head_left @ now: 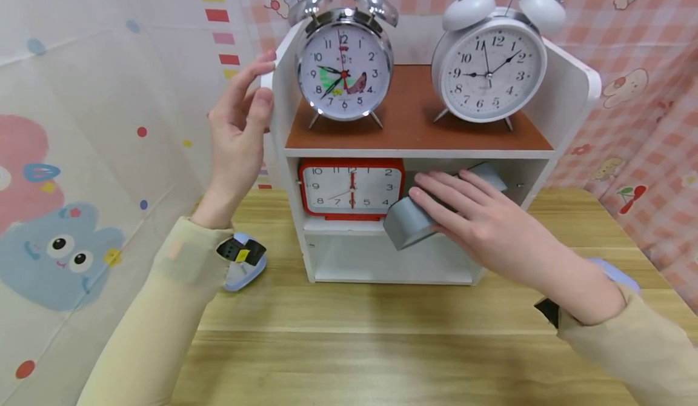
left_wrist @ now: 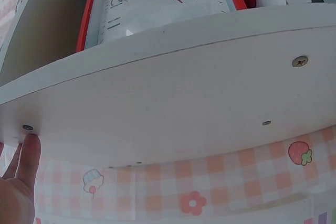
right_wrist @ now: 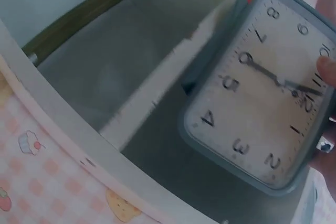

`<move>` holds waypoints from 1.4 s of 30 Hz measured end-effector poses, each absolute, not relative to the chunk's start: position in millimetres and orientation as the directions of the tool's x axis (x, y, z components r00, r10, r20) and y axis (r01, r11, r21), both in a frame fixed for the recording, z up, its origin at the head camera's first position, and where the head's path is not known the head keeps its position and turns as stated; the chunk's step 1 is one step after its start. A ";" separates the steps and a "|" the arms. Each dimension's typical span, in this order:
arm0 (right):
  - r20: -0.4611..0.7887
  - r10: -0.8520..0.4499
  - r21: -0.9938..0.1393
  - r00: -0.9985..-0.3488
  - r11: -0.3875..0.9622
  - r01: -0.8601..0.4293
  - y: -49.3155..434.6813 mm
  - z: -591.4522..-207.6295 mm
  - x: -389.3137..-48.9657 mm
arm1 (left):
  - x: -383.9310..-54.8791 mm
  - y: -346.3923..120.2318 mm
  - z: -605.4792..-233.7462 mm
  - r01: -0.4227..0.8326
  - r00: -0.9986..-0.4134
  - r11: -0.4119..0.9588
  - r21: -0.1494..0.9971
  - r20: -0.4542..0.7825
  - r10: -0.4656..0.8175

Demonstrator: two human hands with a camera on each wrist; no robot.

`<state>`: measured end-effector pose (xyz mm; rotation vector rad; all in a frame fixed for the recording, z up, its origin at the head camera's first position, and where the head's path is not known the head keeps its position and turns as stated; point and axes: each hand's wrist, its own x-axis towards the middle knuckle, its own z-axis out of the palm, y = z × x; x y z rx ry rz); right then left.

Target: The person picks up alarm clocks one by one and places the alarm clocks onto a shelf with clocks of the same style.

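My right hand (head_left: 480, 230) grips a grey rectangular desk clock (head_left: 409, 221), tilted askew at the opening of the shelf's middle compartment. In the right wrist view, a fingertip lies on the edge of the clock's white face (right_wrist: 257, 108). Beside it in that compartment stands a red rectangular desk clock (head_left: 351, 189). My left hand (head_left: 237, 130) touches the outside of the white shelf's left panel (head_left: 280, 91), fingers loosely bent; its fingers (left_wrist: 29, 163) show against that panel in the left wrist view.
On the brown top deck (head_left: 414, 121) stand a silver twin-bell alarm clock (head_left: 345, 69) and a white one (head_left: 491, 73). A bluish object (head_left: 245, 266) lies on the wooden table (head_left: 338, 345) behind my left wrist; another (head_left: 613, 272) is partly hidden by my right forearm.
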<state>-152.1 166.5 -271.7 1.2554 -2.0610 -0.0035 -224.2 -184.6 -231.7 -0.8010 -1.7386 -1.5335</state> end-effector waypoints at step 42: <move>0.659 -0.622 0.168 -0.423 0.670 -0.724 170.6 -286.6 -163.8 | -223.7 -185.8 -230.7 0.805 -0.586 0.130 0.579 0.810 0.017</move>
